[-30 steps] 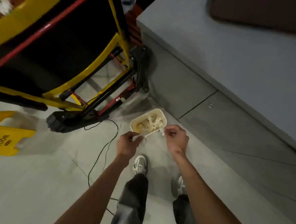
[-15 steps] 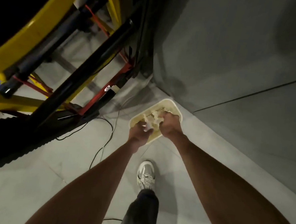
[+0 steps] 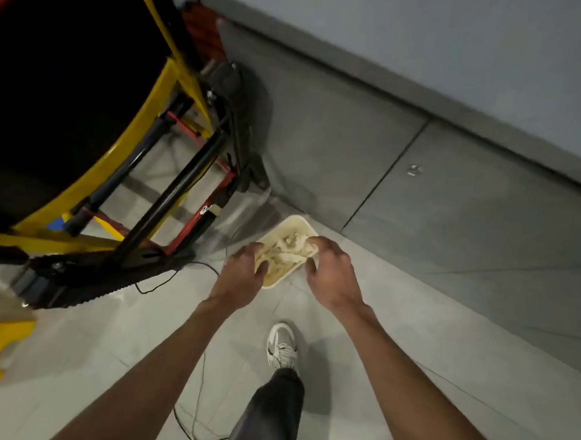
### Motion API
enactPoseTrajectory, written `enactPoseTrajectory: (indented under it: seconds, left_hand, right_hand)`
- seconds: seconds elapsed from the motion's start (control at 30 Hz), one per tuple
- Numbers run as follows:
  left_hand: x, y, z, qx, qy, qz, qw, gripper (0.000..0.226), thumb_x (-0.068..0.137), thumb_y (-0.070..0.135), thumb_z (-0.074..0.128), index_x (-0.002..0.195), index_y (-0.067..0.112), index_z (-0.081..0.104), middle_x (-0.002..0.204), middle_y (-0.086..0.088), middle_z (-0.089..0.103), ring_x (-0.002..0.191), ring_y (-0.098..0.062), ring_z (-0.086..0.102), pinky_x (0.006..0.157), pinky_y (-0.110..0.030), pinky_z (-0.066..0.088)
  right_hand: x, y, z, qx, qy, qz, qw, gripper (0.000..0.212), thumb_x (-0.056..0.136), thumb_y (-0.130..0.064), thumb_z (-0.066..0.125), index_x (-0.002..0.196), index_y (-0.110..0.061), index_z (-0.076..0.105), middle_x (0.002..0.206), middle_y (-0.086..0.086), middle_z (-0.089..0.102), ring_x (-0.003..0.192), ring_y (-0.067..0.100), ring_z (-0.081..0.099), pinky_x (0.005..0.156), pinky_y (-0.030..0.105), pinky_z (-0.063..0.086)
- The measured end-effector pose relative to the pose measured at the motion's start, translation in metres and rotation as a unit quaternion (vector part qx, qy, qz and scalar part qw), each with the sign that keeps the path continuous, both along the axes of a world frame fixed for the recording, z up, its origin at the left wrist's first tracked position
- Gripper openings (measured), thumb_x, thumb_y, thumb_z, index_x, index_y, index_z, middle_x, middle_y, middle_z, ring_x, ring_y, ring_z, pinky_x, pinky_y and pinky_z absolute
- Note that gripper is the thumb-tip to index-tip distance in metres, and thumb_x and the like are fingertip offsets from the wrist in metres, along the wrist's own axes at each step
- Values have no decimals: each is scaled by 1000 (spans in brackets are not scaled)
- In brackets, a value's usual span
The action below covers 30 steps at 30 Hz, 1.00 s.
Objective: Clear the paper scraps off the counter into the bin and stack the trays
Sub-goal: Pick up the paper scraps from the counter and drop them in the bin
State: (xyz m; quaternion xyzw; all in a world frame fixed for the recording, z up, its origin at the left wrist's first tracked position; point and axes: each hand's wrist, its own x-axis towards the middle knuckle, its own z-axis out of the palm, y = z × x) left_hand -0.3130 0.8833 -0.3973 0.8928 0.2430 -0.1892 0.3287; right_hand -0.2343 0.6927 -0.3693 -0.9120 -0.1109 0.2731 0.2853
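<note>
dark denim trouser leg (image 3: 270, 419) and a white shoe (image 3: 281, 347) stand on pale floor tiles (image 3: 428, 337). just ahead, the left hand (image 3: 241, 279) curls its fingers down into the paper scraps (image 3: 289, 250); whether it grips any i cannot tell. the right hand (image 3: 334, 278) is loosely spread, fingertips touching the scraps. these lie in a cream bin (image 3: 277, 284) on the floor, at the foot of the grey counter (image 3: 463, 43).
</note>
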Motion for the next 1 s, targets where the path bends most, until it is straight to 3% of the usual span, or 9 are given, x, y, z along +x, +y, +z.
enactPoseTrajectory:
  seconds: [0.3, 0.5, 0.63, 0.8, 1.0]
  left_hand:
    - [-84, -142, 247, 40, -177, -36, 983, 37, 104, 21, 60, 140, 15, 56, 135, -5, 66, 121, -25, 64, 99, -35, 54]
    - [-144, -265, 375, 30, -238, -65, 969, 34, 103, 31, 60, 135, 21, 60, 131, 2, 69, 120, -21, 65, 102, -45, 54]
    - [-167, -351, 427, 18, -254, -134, 958, 36, 103, 31, 61, 137, 19, 61, 134, 4, 67, 123, -19, 62, 107, -36, 48]
    - [-162, -451, 456, 13, -263, -222, 939, 34, 101, 28, 64, 133, 18, 63, 131, -1, 69, 116, -27, 67, 102, -43, 52]
    - [-130, -593, 470, -24, -262, -313, 912, 32, 103, 27, 63, 132, 16, 66, 131, -1, 70, 122, -22, 65, 104, -35, 46]
  right_hand:
    - [-125, -162, 237, 68, -147, -91, 983, 46, 102, -35, 63, 146, -26, 54, 149, -2, 57, 134, 19, 55, 112, 34, 47]
    - [-216, -311, 351, 59, -245, -185, 950, 46, 103, -39, 62, 142, -16, 59, 139, 2, 63, 128, 19, 54, 109, 39, 48]
    - [-266, -416, 391, 19, -269, -247, 931, 47, 103, -44, 58, 140, -16, 58, 140, 5, 63, 127, 26, 60, 108, 42, 49]
    - [-307, -538, 413, -32, -282, -331, 900, 49, 104, -50, 52, 141, -18, 57, 144, 5, 62, 129, 28, 59, 108, 45, 48]
    - [-326, -676, 427, -36, -293, -447, 844, 47, 105, -48, 53, 145, -23, 55, 148, 0, 59, 136, 22, 55, 112, 45, 47]
